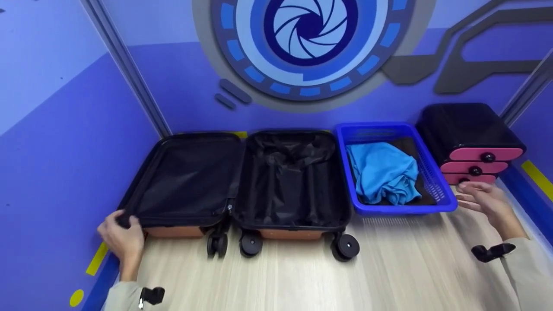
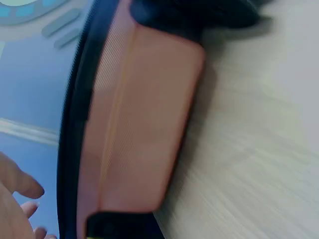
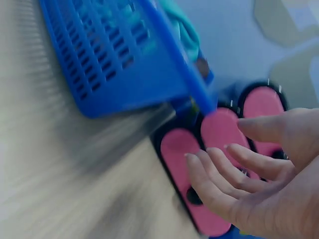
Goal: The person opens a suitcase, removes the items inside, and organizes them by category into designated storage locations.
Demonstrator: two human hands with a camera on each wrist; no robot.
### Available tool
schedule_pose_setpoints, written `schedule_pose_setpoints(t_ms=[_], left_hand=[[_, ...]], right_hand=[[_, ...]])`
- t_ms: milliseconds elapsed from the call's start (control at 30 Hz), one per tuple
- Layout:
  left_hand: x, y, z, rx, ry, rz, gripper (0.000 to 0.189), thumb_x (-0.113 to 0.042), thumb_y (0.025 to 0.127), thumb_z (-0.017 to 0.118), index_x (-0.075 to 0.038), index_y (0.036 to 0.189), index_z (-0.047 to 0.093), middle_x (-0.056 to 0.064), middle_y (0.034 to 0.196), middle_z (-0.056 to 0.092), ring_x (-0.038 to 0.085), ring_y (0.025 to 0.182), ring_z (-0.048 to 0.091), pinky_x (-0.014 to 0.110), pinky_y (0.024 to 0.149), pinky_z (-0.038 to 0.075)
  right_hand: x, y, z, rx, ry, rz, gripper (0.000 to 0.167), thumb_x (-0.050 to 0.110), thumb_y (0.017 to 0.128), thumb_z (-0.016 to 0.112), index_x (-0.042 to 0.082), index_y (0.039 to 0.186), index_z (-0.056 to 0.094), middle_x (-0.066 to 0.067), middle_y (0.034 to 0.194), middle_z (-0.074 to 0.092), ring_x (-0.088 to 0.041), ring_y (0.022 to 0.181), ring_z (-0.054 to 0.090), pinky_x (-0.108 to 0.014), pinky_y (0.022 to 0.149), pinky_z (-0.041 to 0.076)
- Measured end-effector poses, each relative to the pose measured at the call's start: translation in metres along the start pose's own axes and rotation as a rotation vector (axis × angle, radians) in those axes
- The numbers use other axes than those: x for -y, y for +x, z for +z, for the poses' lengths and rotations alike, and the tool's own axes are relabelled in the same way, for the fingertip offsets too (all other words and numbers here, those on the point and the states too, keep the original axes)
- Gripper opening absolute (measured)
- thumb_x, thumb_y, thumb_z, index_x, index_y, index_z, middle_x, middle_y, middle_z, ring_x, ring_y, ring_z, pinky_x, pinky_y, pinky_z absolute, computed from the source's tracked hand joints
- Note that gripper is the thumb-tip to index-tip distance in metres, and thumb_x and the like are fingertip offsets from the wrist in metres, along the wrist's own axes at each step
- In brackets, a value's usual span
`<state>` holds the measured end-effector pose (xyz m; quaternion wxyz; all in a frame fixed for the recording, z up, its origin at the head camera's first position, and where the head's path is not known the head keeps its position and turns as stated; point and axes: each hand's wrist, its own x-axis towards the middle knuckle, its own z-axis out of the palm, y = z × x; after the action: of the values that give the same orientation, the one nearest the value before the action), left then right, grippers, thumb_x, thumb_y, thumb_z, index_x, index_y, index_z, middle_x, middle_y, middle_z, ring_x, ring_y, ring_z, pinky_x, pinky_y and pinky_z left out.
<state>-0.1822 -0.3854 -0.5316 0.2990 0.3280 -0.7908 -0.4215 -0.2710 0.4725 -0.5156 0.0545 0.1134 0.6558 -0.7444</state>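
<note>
An open suitcase (image 1: 288,190) lies flat, both black-lined halves facing up, its orange shell showing below the rim. At the near outer corner of its left half is my left hand (image 1: 123,235); in the left wrist view the thumb and fingertips (image 2: 30,189) show beside the black rim, apart from it. My right hand (image 1: 488,203) is held with loosely extended fingers near the right front corner of a blue plastic basket (image 1: 406,210). Inside the basket lies a bright blue cloth (image 1: 384,172) over a dark brown cloth (image 1: 408,147). The right hand holds nothing.
Behind the right hand stands a small black drawer unit (image 1: 473,125) with pink drawer fronts (image 1: 475,167) and black knobs. Black wheels (image 1: 345,247) stick out from the suitcase's near side onto the wooden tabletop (image 1: 276,285). Blue printed panels (image 1: 173,86) enclose the back and sides.
</note>
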Motion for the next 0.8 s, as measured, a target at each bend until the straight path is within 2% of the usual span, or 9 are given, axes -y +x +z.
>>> schedule_pose_setpoints(t_ms=[67, 133, 200, 300, 400, 433, 500, 667, 800], left_hand=[[0.005, -0.002, -0.004, 0.001, -0.034, -0.077, 0.048, -0.014, 0.102, 0.059, 0.002, 0.145, 0.050, 0.033, 0.150, 0.039, 0.048, 0.135, 0.042, 0.056, 0.113, 0.032], [0.009, -0.003, -0.007, 0.048, -0.123, -0.179, 0.058, -0.019, 0.104, 0.057, 0.000, 0.155, 0.036, 0.030, 0.154, 0.034, 0.032, 0.122, 0.058, 0.044, 0.110, 0.044], [0.011, -0.003, -0.009, 0.130, -0.257, -0.279, 0.069, -0.026, 0.107, 0.054, -0.003, 0.163, 0.022, 0.029, 0.160, 0.028, 0.011, 0.100, 0.066, 0.030, 0.097, 0.056], [0.010, 0.002, -0.012, 0.239, -0.472, -0.441, 0.073, -0.031, 0.106, 0.058, -0.006, 0.164, 0.021, 0.017, 0.152, 0.043, -0.007, 0.072, 0.065, 0.024, 0.080, 0.061], [0.007, 0.013, -0.017, 0.302, -0.574, -0.565, 0.053, -0.027, 0.104, 0.063, -0.008, 0.150, 0.043, -0.003, 0.119, 0.069, -0.002, 0.076, 0.071, 0.030, 0.085, 0.062], [0.006, 0.018, -0.019, 0.305, -0.581, -0.600, 0.043, -0.024, 0.103, 0.065, -0.010, 0.140, 0.049, -0.012, 0.102, 0.070, 0.001, 0.075, 0.072, 0.031, 0.085, 0.062], [0.004, 0.028, -0.022, 0.319, -0.586, -0.653, 0.032, -0.018, 0.101, 0.068, -0.014, 0.129, 0.052, -0.017, 0.081, 0.070, 0.004, 0.073, 0.074, 0.031, 0.085, 0.062], [-0.001, 0.040, -0.026, 0.357, -0.577, -0.712, 0.033, -0.008, 0.100, 0.067, -0.015, 0.129, 0.054, -0.014, 0.075, 0.070, 0.007, 0.073, 0.074, 0.029, 0.087, 0.061], [-0.006, 0.041, -0.032, 0.306, -0.618, -0.714, 0.013, 0.001, 0.095, 0.069, -0.010, 0.090, 0.067, -0.008, 0.070, 0.072, 0.010, 0.067, 0.075, 0.029, 0.078, 0.062]], right_hand=[[0.003, 0.001, 0.010, 0.016, -0.065, -0.033, 0.024, 0.006, 0.104, 0.062, 0.023, 0.091, 0.074, 0.010, 0.085, 0.077, -0.006, 0.077, 0.075, -0.023, 0.069, 0.061], [0.004, 0.001, 0.018, 0.010, -0.170, -0.059, 0.024, 0.010, 0.104, 0.063, 0.028, 0.092, 0.073, 0.016, 0.087, 0.075, -0.002, 0.078, 0.074, -0.020, 0.069, 0.060], [0.005, 0.001, 0.023, -0.009, -0.290, -0.071, 0.018, 0.015, 0.105, 0.063, 0.029, 0.098, 0.072, 0.023, 0.087, 0.072, 0.002, 0.078, 0.070, -0.018, 0.069, 0.059], [0.005, 0.001, 0.029, -0.040, -0.453, -0.075, 0.010, 0.020, 0.105, 0.062, 0.024, 0.110, 0.070, 0.030, 0.088, 0.065, 0.006, 0.080, 0.065, -0.018, 0.070, 0.058], [0.005, 0.002, 0.032, -0.047, -0.480, -0.063, 0.016, 0.016, 0.105, 0.060, 0.025, 0.113, 0.071, 0.030, 0.087, 0.065, 0.005, 0.079, 0.064, -0.020, 0.069, 0.059], [0.005, 0.002, 0.031, -0.041, -0.463, -0.051, 0.021, 0.014, 0.105, 0.059, 0.029, 0.109, 0.073, 0.029, 0.086, 0.066, 0.004, 0.079, 0.064, -0.021, 0.069, 0.059], [0.007, 0.004, 0.028, -0.008, -0.399, -0.009, 0.033, 0.010, 0.105, 0.058, 0.038, 0.100, 0.074, 0.025, 0.085, 0.070, 0.002, 0.078, 0.067, -0.022, 0.069, 0.060], [0.017, 0.006, 0.015, 0.102, -0.272, 0.152, 0.036, 0.012, 0.106, 0.061, 0.042, 0.093, 0.075, 0.015, 0.088, 0.075, -0.004, 0.081, 0.072, -0.025, 0.073, 0.060], [0.022, 0.010, 0.011, 0.136, -0.281, 0.226, 0.033, 0.012, 0.105, 0.063, 0.040, 0.092, 0.074, 0.014, 0.088, 0.075, -0.006, 0.083, 0.073, -0.025, 0.076, 0.060]])
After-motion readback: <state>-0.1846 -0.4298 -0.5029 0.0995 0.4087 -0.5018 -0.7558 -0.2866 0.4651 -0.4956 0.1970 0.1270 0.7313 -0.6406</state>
